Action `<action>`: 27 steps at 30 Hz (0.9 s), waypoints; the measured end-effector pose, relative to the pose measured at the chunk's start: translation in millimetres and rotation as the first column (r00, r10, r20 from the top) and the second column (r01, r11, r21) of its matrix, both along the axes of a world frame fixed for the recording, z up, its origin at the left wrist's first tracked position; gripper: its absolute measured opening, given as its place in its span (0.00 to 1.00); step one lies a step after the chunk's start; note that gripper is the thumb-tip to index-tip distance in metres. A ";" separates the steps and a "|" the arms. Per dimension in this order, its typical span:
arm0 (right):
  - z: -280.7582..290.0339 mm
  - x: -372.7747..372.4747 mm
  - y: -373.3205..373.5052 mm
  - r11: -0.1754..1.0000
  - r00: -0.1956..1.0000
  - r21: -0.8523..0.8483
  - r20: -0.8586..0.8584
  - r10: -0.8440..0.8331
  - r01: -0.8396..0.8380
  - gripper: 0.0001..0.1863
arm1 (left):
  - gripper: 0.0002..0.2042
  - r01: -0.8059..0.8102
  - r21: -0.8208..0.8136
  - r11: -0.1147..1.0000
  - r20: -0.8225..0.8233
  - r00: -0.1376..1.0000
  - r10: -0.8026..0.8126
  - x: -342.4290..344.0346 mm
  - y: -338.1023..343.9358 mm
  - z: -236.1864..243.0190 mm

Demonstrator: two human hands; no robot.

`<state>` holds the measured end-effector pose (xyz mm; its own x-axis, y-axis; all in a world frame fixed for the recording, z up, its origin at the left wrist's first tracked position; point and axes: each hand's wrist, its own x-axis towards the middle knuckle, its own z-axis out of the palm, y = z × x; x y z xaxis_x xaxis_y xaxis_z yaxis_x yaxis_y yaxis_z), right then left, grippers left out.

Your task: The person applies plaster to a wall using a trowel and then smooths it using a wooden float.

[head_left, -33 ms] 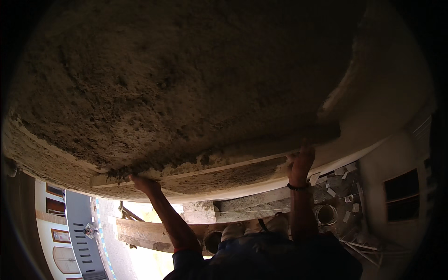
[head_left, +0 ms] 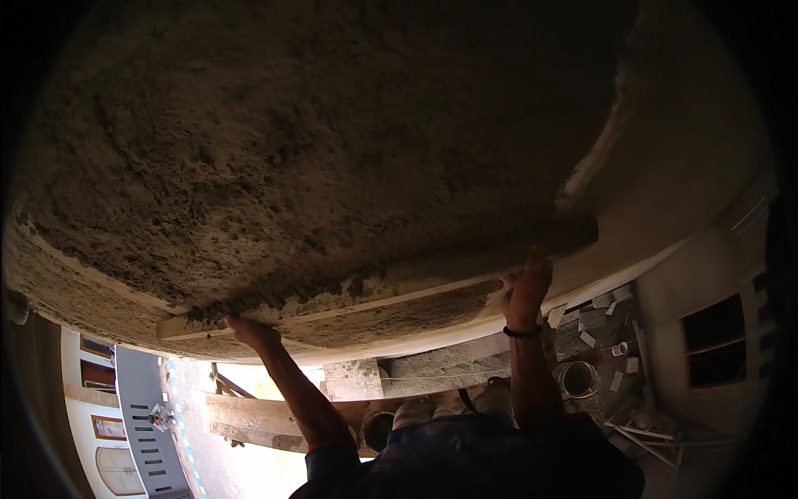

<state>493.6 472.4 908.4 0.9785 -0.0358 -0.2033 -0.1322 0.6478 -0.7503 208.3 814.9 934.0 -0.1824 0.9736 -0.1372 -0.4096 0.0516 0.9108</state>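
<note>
A long, straight wooden screed board [head_left: 391, 295] lies against a rough, wet-looking plaster surface [head_left: 224, 191]. My left hand [head_left: 254, 333] is closed round its lower edge near the left end. Further right, my right hand [head_left: 527, 293] grips the same edge; a dark bead bracelet circles that wrist. Clumps of mortar [head_left: 320, 295] cling along the board's upper side. The board's right end reaches below a raised, pale plaster ridge [head_left: 594, 162], where a smoother surface [head_left: 673, 179] begins. Shadow hides part of the right fingers.
Below me run scaffold planks [head_left: 249, 418], with a dark round container [head_left: 378, 430] by my legs. At lower right stand a bucket [head_left: 594, 379] and a small white pail [head_left: 619, 348] among scattered scraps. Far below left, a person [head_left: 160, 417] is near a grey wall.
The view has shifted slightly, so the board, hands and plaster ridge appear a little further left. Both hands keep their hold on the board.
</note>
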 end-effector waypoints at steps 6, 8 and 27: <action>-7.3 25.5 -31.4 0.986 0.975 -0.074 0.158 0.159 -0.149 0.14 | 0.29 -0.017 0.012 1.000 -0.022 1.000 0.018 21.2 -15.7 -9.2; -0.3 45.5 -54.6 0.993 0.988 -0.067 0.108 0.108 -0.101 0.14 | 0.31 -0.067 -0.167 0.984 -0.168 0.985 0.039 46.9 -51.1 -0.9; 86.7 -19.5 33.0 0.999 0.934 0.005 0.355 -0.046 0.047 0.21 | 0.27 -0.017 0.011 1.000 0.037 0.999 0.017 -8.8 15.2 86.3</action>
<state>474.1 505.4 995.1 0.9840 -0.0834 0.1574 0.1737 0.6441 -0.7449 199.5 830.1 1020.3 -0.1937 0.9720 -0.1328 -0.4435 0.0339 0.8956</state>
